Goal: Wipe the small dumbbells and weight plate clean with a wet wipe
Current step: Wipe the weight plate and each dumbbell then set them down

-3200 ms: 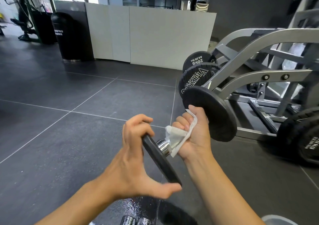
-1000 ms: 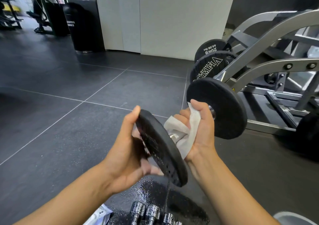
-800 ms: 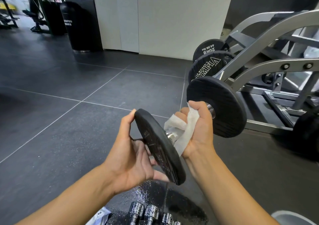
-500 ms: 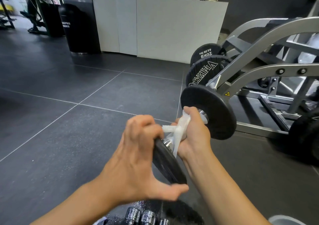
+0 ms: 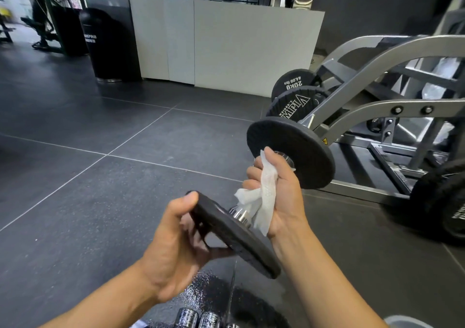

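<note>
A small dumbbell point(image 5: 240, 213) is held up in the air between both hands, tilted so that its near plate point(image 5: 241, 244) sits lower and closer to the camera and its far plate point(image 5: 302, 156) higher and further away. The near plate is gripped by the left hand point(image 5: 171, 249): the thumb is hooked over the upper rim, while the fingers are curled against the outer face and are only partly seen. The handle is enclosed by the right hand point(image 5: 284, 197), whose fingers are curled round it, with a white wet wipe point(image 5: 265, 199) pressed between palm and metal. Loose folds of the wipe are seen spilling out toward the near plate, and one corner sticks up above the forefinger. Only a short chrome stretch of the handle is left bare, just beside the near plate. Directly below the dumbbell, a wet, glistening patch point(image 5: 201, 290) is seen on the dark tiled floor point(image 5: 100, 202), and chrome dumbbell ends point(image 5: 198, 319) are cut off by the lower edge of the view. Behind the far plate, a grey machine frame point(image 5: 377, 58) is loaded with black weight plates, one marked 20KG point(image 5: 293, 83). Well beyond the dumbbell stand a white partition point(image 5: 239, 46) and a black bin point(image 5: 108, 48).
</note>
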Motion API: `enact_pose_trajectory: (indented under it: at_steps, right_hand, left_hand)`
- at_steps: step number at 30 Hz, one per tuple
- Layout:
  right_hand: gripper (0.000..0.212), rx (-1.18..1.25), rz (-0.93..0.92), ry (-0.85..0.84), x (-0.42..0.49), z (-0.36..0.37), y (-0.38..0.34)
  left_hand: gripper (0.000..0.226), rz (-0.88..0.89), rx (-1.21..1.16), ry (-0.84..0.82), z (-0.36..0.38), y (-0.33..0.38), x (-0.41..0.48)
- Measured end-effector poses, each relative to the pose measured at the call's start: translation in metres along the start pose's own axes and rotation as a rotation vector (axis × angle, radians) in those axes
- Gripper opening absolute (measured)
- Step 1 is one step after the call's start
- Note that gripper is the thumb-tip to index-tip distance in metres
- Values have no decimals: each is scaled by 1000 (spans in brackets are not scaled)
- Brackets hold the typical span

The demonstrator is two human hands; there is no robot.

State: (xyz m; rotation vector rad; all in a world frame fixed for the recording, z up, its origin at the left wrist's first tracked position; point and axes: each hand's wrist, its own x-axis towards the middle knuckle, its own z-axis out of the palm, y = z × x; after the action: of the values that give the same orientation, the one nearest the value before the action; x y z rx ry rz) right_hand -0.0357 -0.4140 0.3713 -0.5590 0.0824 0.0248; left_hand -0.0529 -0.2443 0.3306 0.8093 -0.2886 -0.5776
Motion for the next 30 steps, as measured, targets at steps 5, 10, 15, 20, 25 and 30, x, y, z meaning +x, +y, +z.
enact_pose_trajectory:
  at_steps: [5,10,15,20,25,30]
  right_hand:
    - [33,-110,-69,152,-1,13,8]
    - [35,-494,-90,233,-4,11,15]
    - [47,-612,21,93,-12,4,25]
    - [38,-535,-22,54,-17,5,27]
    - [15,-394,-108,150,-14,14,23]
    - [19,-290,-172,211,-12,10,20]
  left_hand:
    - [62,-93,-113,-44,4,0,0]
    - [88,276,188,108,-5,-2,8]
    - [93,507,817,118,-25,0,7]
    - [87,1050,1595,41,-29,-3,5]
    - [60,1428,1956,59,-6,-18,8]
    - [35,1044,1524,153,0,-7,-7]
